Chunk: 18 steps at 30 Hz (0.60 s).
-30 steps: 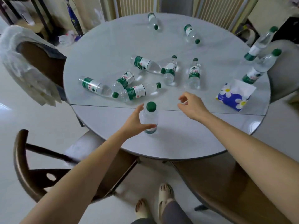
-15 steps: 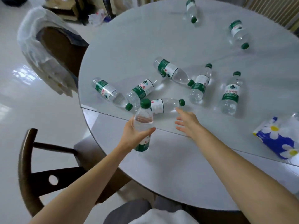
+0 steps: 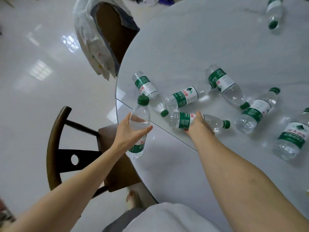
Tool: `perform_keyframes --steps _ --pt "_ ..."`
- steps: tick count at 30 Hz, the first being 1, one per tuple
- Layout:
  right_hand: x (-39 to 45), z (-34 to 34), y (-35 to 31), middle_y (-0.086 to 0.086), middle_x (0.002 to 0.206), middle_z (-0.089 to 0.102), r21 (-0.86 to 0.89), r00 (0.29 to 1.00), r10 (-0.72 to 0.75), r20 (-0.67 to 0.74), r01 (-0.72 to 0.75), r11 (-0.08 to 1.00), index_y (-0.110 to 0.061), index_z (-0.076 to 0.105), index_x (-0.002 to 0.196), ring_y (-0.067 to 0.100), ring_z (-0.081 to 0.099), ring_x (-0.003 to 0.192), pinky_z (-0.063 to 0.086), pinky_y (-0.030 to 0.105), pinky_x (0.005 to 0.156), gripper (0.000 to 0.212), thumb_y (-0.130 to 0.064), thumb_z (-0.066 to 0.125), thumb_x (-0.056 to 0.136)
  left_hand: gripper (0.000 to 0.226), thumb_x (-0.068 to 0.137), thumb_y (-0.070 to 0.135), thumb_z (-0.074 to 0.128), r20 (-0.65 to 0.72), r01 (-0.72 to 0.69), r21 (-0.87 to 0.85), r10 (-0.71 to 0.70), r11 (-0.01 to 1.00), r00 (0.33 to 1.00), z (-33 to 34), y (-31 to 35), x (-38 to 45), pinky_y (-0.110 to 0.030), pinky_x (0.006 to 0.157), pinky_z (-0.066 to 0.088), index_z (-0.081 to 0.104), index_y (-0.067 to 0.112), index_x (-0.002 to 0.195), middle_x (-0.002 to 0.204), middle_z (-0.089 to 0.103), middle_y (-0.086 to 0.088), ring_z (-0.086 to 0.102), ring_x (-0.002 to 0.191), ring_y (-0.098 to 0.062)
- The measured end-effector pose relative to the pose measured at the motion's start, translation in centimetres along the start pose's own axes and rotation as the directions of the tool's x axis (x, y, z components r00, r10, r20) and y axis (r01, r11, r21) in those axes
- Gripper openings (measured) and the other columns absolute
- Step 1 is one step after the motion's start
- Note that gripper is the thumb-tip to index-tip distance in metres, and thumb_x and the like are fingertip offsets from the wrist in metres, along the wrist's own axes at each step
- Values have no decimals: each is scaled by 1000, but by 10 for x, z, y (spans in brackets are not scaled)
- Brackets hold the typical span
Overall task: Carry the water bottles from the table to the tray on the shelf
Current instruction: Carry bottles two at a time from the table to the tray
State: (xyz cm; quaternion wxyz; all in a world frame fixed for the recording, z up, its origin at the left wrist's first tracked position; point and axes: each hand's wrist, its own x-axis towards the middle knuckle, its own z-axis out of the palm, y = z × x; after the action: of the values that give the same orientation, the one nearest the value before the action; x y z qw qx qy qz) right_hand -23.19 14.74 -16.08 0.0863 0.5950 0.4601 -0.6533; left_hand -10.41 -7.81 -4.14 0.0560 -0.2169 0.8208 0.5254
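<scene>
The round white desk [image 3: 209,47] fills the upper right of the view, its near edge running down toward the person. Two wooden chairs stand at its left side: the far chair [image 3: 115,30] is draped in a plastic cover, the near chair [image 3: 55,148] is bare, with a curved back and a round hole in its splat.

Left hand [image 3: 128,131]: fingers and thumb wrapped round the middle of an upright bottle [image 3: 139,118], green cap on top, held at the desk's left edge. Its base appears clear of the surface, though this cannot be confirmed.

Right hand [image 3: 198,125]: reaches onto the desk and lies over a bottle on its side [image 3: 184,120], fingers curled over the green label, cap pointing right. This bottle rests on the desk.

Other bottles on the desk:
- one lying near the left edge [image 3: 147,87], cap toward the person
- one lying just beside it [image 3: 182,97], touching or nearly touching the gripped bottle
- one lying further right [image 3: 224,84], cap pointing down-right
- one next to that [image 3: 254,113], cap up-right; whether it stands or lies cannot be told
- one at the right border [image 3: 292,139], partly cut off
- one lying well apart at the far top [image 3: 274,12]

No tray or shelf is in view
</scene>
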Motion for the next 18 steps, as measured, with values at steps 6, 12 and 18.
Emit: perform_keyframes --steps 6,12,18 --pt "-103 -45 7 12 122 57 -225 894 -447 18 439 870 -18 27 136 35 64 96 55 49 87 84 -35 75 69 39 66 45 83 -140 27 -71 -37 997 989 -19 -5 -6 -46 93 53 60 31 95 100 67 5 64 100 -20" --pt "-177 -40 23 5 121 63 -352 496 -725 478 864 360 -17 37 135 28 62 107 50 40 92 81 -29 83 68 49 66 43 84 -350 -70 -78 39 994 936 -94 -8 -33 -43 91 55 61 21 104 101 69 1 66 98 -17" --pt "-299 4 110 -4 107 59 -115 176 -600 781 984 139 -20 37 122 19 62 95 52 35 85 71 -24 83 69 49 67 35 86 -580 -143 -53 87 988 810 -221 -49 -108 -30 80 56 64 15 106 96 69 2 67 90 -14"
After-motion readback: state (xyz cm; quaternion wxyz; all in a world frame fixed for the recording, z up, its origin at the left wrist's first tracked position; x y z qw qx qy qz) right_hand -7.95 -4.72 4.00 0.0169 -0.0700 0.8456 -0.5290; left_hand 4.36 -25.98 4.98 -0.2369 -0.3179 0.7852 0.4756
